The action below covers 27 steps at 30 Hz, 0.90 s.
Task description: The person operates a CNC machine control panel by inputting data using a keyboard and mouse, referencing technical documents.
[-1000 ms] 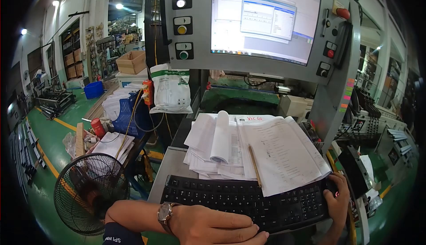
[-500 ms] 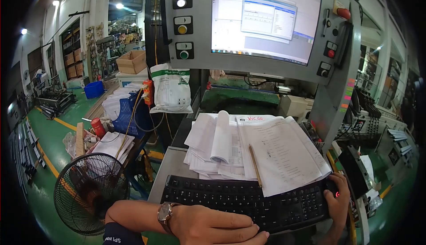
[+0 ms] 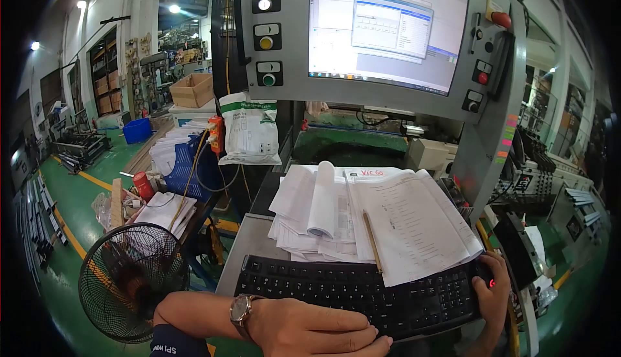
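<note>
Across the front edge of a black keyboard (image 3: 336, 295) lies my left hand (image 3: 317, 331), fingers stretched out and close together, holding nothing. A wristwatch (image 3: 240, 308) is on that wrist. At the keyboard's right end, my right hand (image 3: 495, 299) is curled around a dark computer mouse (image 3: 482, 270) with a red glow at its side; the hand covers most of it. Behind the keyboard are a stack of papers (image 3: 301, 211) with a curled sheet and a printed list (image 3: 414, 224) overlapping the keys. A pencil (image 3: 373, 240) rests on the list's left edge.
A machine panel holds a lit screen (image 3: 388, 33), coloured buttons (image 3: 266, 43) and a red emergency knob (image 3: 501, 19). On the left stand a black fan (image 3: 132, 282), a blue crate (image 3: 187, 166) and a hanging white-green bag (image 3: 249, 130). Cables run past the crate.
</note>
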Tool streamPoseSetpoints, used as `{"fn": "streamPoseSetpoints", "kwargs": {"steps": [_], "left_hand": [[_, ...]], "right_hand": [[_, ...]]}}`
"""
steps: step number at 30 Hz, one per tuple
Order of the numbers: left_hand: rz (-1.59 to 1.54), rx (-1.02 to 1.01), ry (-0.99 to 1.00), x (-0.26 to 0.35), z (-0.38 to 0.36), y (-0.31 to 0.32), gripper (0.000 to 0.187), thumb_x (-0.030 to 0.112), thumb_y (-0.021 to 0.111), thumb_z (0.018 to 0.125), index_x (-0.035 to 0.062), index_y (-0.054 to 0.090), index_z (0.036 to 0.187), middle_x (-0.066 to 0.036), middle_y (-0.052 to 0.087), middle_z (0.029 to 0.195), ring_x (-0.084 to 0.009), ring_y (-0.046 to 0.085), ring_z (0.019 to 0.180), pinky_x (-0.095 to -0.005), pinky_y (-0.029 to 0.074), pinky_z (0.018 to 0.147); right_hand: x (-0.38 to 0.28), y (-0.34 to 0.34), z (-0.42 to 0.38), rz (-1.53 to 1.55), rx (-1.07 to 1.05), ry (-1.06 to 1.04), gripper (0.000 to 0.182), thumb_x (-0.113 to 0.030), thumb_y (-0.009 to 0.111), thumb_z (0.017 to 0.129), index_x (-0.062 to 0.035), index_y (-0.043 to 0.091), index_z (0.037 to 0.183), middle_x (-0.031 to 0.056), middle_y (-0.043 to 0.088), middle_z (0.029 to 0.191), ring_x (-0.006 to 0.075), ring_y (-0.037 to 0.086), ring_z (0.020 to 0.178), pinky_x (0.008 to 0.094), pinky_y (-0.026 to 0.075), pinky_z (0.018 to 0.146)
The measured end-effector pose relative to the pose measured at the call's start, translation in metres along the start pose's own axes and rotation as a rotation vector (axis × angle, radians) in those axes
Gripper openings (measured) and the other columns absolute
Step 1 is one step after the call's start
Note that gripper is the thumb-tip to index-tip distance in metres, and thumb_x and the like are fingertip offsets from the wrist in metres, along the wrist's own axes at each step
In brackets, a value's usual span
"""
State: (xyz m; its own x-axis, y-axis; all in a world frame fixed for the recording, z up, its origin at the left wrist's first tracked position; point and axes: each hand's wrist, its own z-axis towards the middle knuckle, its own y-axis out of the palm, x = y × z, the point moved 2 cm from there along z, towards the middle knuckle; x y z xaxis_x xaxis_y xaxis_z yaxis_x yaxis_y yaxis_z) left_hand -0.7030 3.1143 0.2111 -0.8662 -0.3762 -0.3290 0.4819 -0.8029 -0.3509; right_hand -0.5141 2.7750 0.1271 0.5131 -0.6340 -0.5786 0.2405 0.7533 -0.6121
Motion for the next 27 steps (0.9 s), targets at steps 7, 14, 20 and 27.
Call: {"fn": "streamPoseSetpoints", "kwargs": {"steps": [7,14,20,27], "left_hand": [[-0.009,-0.014,0.021,-0.0025,0.0006,-0.0014,0.017,0.012,0.065,0.095,0.0032,0.079,0.099,-0.015,0.076,0.092,-0.0220,0.072,0.074,-0.0315,0.058,0.072],[-0.009,0.002,0.011,-0.0009,0.0006,-0.0001,0.016,0.011,0.065,0.095,0.0028,0.079,0.098,-0.015,0.076,0.091,-0.0220,0.072,0.073,-0.0316,0.058,0.071],[-0.002,-0.010,0.022,-0.0012,-0.0001,-0.0009,0.016,0.010,0.065,0.094,0.0032,0.079,0.100,-0.015,0.076,0.092,-0.0218,0.072,0.074,-0.0316,0.058,0.072],[-0.024,-0.064,0.010,-0.0012,0.0021,-0.0063,0.019,0.008,0.064,0.094,0.0037,0.080,0.103,-0.015,0.076,0.094,-0.0213,0.071,0.076,-0.0320,0.059,0.073]], "right_hand": [[-0.0032,-0.0002,-0.0002,0.002,0.000,0.019,0.054,-0.006,0.069,0.072,0.0016,0.068,0.125,0.0194,0.064,0.140,0.0374,0.062,0.132,0.0439,0.045,0.115],[0.0019,0.0003,0.0004,-0.008,0.003,0.002,0.055,-0.008,0.070,0.072,0.0011,0.068,0.126,0.0198,0.063,0.140,0.0382,0.062,0.132,0.0441,0.045,0.115],[0.0021,0.0002,0.0002,-0.007,0.003,-0.009,0.054,-0.007,0.069,0.073,0.0017,0.067,0.126,0.0205,0.063,0.140,0.0383,0.062,0.132,0.0441,0.045,0.115],[0.0025,-0.0002,0.0001,0.010,-0.003,-0.014,0.054,-0.007,0.069,0.073,0.0020,0.067,0.126,0.0203,0.063,0.140,0.0379,0.062,0.131,0.0431,0.046,0.114]]}}
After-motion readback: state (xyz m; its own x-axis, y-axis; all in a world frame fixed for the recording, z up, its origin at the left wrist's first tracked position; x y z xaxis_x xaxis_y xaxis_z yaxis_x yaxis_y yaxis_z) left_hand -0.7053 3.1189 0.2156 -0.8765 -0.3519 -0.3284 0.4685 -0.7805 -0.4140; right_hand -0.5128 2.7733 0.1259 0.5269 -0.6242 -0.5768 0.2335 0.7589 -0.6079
